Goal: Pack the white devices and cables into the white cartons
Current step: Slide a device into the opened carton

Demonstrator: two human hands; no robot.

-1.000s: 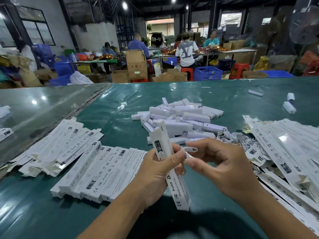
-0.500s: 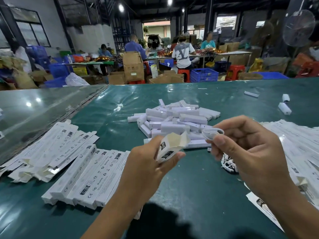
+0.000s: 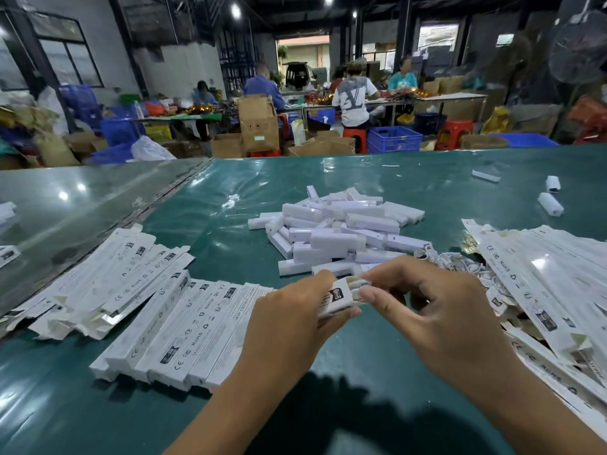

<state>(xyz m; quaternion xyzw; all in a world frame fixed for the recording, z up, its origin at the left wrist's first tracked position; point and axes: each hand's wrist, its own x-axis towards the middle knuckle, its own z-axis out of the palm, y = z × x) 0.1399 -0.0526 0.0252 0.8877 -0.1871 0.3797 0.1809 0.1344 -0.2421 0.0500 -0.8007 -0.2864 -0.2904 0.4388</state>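
My left hand (image 3: 289,323) grips a long white carton (image 3: 336,298) near its open end, which points away from me. My right hand (image 3: 430,310) pinches a coiled white cable (image 3: 359,287) at the carton's mouth, with thumb and fingers curled on it. A pile of white devices (image 3: 338,231) lies on the green table just beyond my hands. Loose white cables (image 3: 460,261) lie in a heap to the right of the devices. The carton's far part is hidden under my left palm.
A row of filled white cartons (image 3: 184,326) lies at my left, with flat cartons (image 3: 101,277) beyond them. More flat cartons (image 3: 551,290) are stacked at the right. A few stray devices (image 3: 550,203) lie at the far right. People work at tables in the background.
My right hand came back from the right with the cable and now holds it at the carton's open end. My left hand tilted the carton flatter.
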